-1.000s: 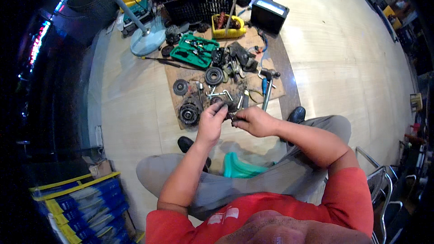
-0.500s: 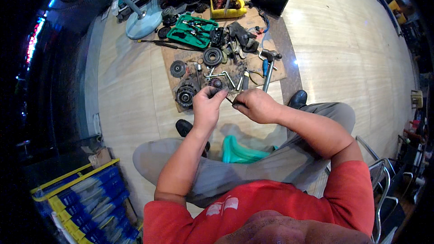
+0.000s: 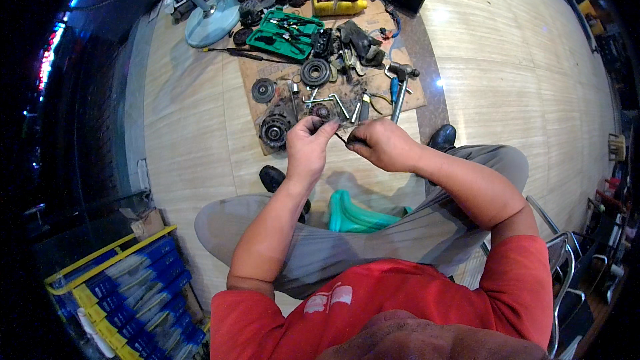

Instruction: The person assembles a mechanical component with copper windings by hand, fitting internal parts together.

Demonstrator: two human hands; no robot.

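Right hand (image 3: 378, 144) curled tight, pinching thin dark rod-like piece (image 3: 341, 138) between hands, by near edge of flat brown cardboard sheet (image 3: 415, 98)! Left hand (image 3: 308, 143) at far end, fingers bunched, hold unclear. Round dark metal part (image 3: 274, 133) sits left.

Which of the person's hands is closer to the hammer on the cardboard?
The right. The right hand is just short of the hammer, near its handle's end; the left hand is farther off, to the hammer's left.
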